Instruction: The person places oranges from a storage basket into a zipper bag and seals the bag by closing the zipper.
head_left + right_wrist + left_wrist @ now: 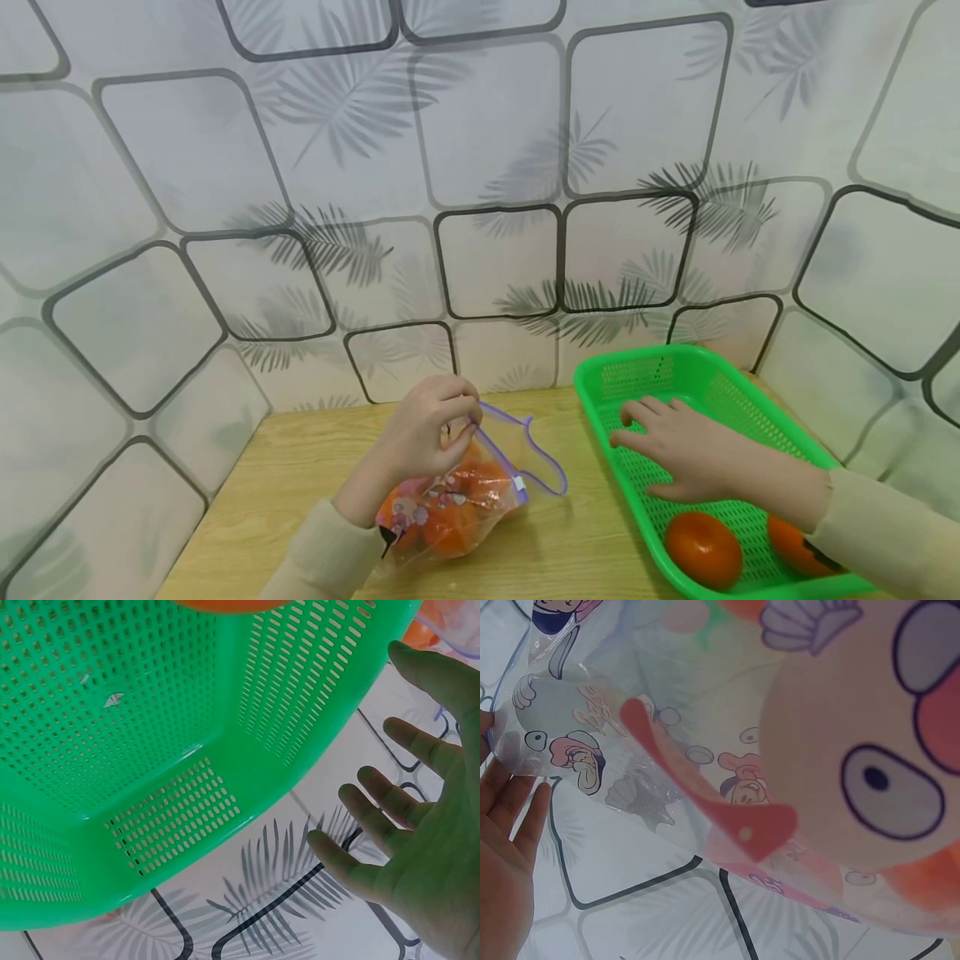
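My left hand [435, 425] pinches the purple-edged rim of a clear, printed slider zip bag [517, 442], whose mouth gapes to the right. Several round orange fruits [450, 527] lie inside it. The left wrist view is mostly filled by the bag's cartoon-printed film [705, 780], with my left fingers [525, 817] at its edge. Over the green perforated basket [600, 400] hovers my right hand [690, 450], its fingers spread and holding nothing. Near the basket's front end sit an orange fruit [703, 550] and another fruit [795, 546], the latter partly hidden by my right sleeve.
Bag and basket stand on a light wood-grain table [292, 467]. Patterned wall covering [495, 258] with leaves and rounded squares rises behind the table and at both sides. The basket is close to the right-hand wall.
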### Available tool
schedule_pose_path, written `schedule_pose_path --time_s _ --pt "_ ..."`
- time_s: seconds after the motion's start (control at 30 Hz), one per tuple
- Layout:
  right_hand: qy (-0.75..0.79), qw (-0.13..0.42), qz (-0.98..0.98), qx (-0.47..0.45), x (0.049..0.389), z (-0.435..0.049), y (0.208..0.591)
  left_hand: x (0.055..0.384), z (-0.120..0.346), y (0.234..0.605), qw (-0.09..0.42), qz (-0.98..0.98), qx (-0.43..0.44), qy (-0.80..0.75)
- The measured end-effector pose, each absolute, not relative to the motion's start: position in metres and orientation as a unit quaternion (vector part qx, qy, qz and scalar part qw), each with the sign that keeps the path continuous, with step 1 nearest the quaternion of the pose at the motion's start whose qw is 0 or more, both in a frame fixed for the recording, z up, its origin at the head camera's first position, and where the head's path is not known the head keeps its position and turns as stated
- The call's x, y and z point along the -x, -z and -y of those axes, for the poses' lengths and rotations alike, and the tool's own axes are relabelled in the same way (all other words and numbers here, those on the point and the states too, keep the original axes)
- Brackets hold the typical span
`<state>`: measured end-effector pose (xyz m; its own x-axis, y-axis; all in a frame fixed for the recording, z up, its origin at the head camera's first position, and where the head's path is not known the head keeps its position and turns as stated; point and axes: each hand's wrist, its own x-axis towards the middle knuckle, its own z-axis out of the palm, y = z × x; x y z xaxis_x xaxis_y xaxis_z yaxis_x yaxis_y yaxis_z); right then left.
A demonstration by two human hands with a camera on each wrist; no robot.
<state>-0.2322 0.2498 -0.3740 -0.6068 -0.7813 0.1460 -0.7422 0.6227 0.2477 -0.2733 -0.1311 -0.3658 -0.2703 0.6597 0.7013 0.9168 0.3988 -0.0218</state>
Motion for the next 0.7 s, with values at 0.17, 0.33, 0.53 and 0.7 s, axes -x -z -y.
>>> schedule_pose_path --time_s 0.17,0.33,0.53,0.7 --pt "0.081 0.115 0.896 -0.421 0.23 -0.254 0.374 0.274 0.131 0.365 0.324 0.772 0.51 0.199" --pt "0.079 0.113 0.895 -0.423 0.226 -0.257 0.375 0.275 0.131 0.366 0.327 0.767 0.515 0.2" --pt "0.075 0.101 0.895 -0.428 0.221 -0.261 0.376 0.275 0.131 0.367 0.332 0.764 0.517 0.196" --pt "0.072 0.102 0.892 -0.435 0.218 -0.266 0.379 0.274 0.131 0.367 0.332 0.765 0.516 0.197"
